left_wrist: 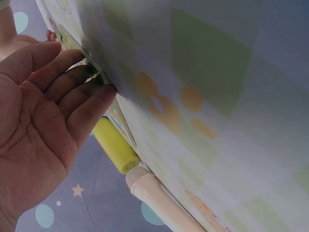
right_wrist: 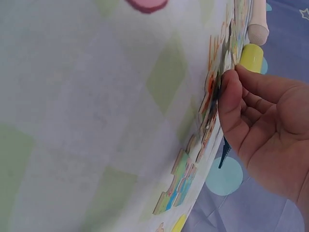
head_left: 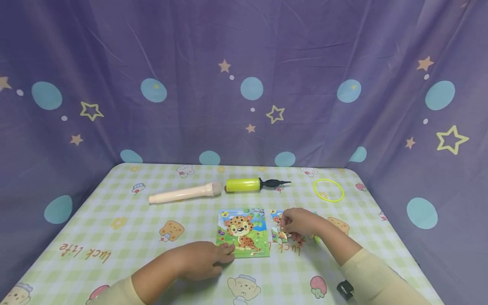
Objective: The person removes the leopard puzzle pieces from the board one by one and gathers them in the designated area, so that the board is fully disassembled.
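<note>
A leopard-cub picture board (head_left: 244, 233) lies flat at the middle of the table. My left hand (head_left: 202, 259) rests its fingertips on the board's lower left corner, fingers loosely extended; the left wrist view shows the palm (left_wrist: 38, 121) with nothing in it. Just right of the board, my right hand (head_left: 301, 222) bends over a group of jigsaw puzzle pieces (head_left: 279, 236). Thumb and index finger of that right hand (right_wrist: 270, 116) pinch a puzzle piece, mostly hidden by the fingers. More pieces (right_wrist: 176, 181) lie on the cloth beside the hand.
Behind the board lie a pale toy microphone (head_left: 184, 193) and a yellow hand pump (head_left: 244, 184) with a black nozzle. A yellow ring (head_left: 314, 191) sits at the back right. Near my right sleeve is a small black object (head_left: 345, 289). Purple curtain (head_left: 251, 46) surrounds the checked tablecloth (head_left: 133, 233).
</note>
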Motion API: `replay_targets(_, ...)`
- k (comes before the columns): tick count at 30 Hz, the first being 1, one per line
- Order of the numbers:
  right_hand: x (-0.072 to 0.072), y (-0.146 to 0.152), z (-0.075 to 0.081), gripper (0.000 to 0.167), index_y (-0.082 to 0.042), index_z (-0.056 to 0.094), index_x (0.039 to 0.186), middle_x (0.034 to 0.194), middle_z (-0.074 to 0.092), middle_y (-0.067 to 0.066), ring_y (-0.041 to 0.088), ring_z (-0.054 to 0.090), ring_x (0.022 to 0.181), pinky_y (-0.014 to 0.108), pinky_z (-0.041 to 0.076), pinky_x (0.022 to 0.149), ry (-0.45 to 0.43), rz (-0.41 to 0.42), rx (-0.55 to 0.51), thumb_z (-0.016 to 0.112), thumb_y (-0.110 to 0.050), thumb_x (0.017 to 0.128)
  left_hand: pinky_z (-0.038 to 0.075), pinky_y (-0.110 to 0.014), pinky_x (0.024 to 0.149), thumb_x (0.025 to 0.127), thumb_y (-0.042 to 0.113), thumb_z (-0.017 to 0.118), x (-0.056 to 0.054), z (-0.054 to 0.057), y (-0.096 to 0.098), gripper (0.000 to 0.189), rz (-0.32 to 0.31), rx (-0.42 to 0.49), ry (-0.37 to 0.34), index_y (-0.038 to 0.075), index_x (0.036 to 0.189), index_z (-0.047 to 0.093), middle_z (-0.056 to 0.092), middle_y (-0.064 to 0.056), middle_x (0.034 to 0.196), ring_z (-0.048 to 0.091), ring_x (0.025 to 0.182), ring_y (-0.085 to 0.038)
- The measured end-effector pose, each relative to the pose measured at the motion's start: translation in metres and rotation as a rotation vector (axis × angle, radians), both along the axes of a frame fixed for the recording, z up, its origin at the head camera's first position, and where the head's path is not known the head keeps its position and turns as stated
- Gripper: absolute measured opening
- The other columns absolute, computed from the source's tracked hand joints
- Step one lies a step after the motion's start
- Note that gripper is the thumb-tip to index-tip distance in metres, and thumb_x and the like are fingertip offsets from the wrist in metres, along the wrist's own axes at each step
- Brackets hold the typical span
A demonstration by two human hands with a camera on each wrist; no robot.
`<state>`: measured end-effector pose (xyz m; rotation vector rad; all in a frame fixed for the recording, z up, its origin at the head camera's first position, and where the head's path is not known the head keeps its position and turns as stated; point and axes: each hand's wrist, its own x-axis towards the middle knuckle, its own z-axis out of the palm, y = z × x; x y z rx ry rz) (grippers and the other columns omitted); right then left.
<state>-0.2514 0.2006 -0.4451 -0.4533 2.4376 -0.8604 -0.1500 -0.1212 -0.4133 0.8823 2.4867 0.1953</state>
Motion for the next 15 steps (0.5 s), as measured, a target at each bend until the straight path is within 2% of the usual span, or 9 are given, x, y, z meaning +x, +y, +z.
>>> replay_targets(11, 0.0028, 0.0008, 0.0009, 0.007, -0.013, 0.061, 0.093, 0.075, 0.065, 0.007, 0.02, 0.059, 0.057, 0.034, 0.051, 0.053, 0.039, -0.008, 0.013, 0.063, -0.019, 0.096, 0.034, -0.042, 0.116, 0.098, 0.031, 0.053, 0.0008, 0.0021, 0.001, 0.045, 0.016, -0.001, -0.02, 0.031, 0.143, 0.052, 0.037, 0.01, 0.157, 0.038, 0.143, -0.02)
replay_targets(15, 0.0047, 0.0013, 0.0018, 0.012, -0.018, 0.061, 0.093, 0.078, 0.063, 0.002, 0.016, 0.054, 0.062, 0.032, 0.046, 0.058, 0.08, 0.027, 0.073, 0.07, -0.026, 0.091, 0.034, -0.043, 0.116, 0.098, 0.031, 0.053, 0.0005, 0.0018, 0.0012, 0.045, 0.017, -0.002, -0.021, 0.031, 0.143, 0.052, 0.036, 0.01, 0.157, 0.038, 0.143, -0.02)
